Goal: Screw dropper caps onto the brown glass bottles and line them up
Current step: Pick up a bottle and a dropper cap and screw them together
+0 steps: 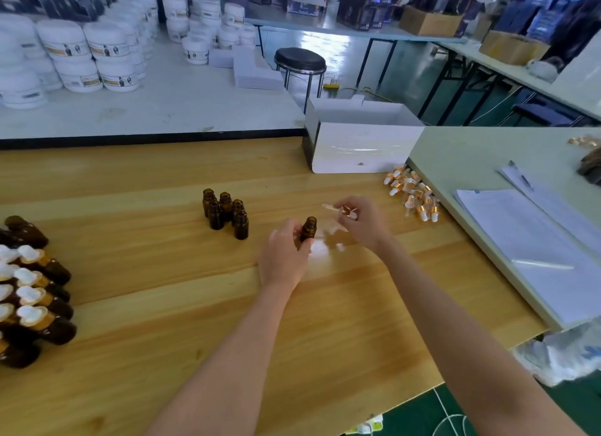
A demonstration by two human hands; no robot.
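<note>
a wooden table (162,305) is carrying a white box (364,146) at its far edge, capped bottles (35,292) along its left edge, a cap pile (413,194) at right and open bottles (226,212) clustering mid-table. just right of those, the left hand (286,256) is gripping an upright open bottle (308,229), while the right hand (364,222) is pinching a cap (344,211) near its mouth, apart.

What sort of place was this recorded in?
Most likely a small packing workshop for cosmetics or similar goods. Stacks of white labelled jars fill the far table, loose dropper caps lie heaped on the wooden bench, and capped brown bottles are massed at its left edge.
</note>
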